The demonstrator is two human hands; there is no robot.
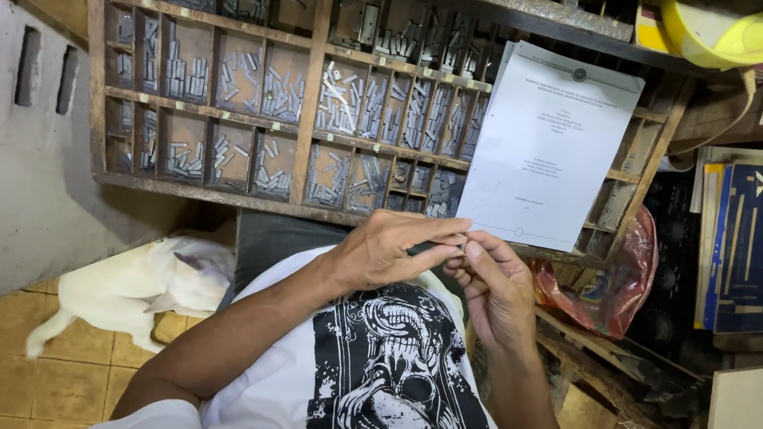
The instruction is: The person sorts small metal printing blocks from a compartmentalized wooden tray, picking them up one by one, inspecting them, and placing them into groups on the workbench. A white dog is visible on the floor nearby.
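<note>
Both forearms angle up to meet mid-scene, left hand (387, 252) and right hand (494, 286) pinching one small dark metal piece (425, 246) together. Just beyond sits the compartmented wooden type tray (308, 109), white printed sheet (551, 147) leaning on its right.

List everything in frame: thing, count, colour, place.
type case: one, brown wood, many compartments of grey metal sorts, top centre
paper sheet: one, white, printed, propped on the case's right side
bowl: one, yellow, top right
plastic bag: one, reddish, right of centre
blue panels: a stack, right edge
animal: one, white, lying on tiled floor, lower left
left hand: fingers meet the right hand's, pinching a small dark item
right hand: same item
</note>
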